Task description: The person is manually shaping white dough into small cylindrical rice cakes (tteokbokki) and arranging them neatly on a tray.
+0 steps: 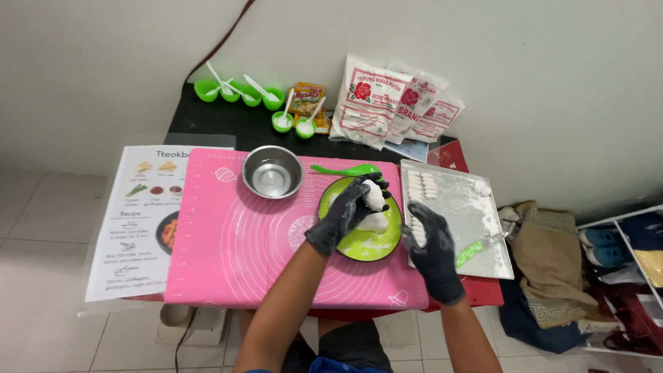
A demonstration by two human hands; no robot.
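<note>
Both my hands wear black gloves. My left hand (349, 211) grips a white lump of dough (373, 196) above a lime-green plate (362, 243), which holds more white dough (376, 222). My right hand (429, 242) rests palm down on the left edge of a floured metal tray (476, 214), over small white dough pieces (417, 231). More shaped dough pieces (421, 184) lie in rows at the tray's far left corner. A green knife (469, 252) lies on the tray to the right of my right hand.
A pink silicone mat (235, 235) covers the table, with a steel bowl (272, 172) and a green spoon (345, 169) on it. A recipe sheet (138, 221) lies at left. Flour bags (387, 100), small green cups (238, 90) and a seasoning packet (306, 99) stand behind. Clothes (545, 269) are piled at right.
</note>
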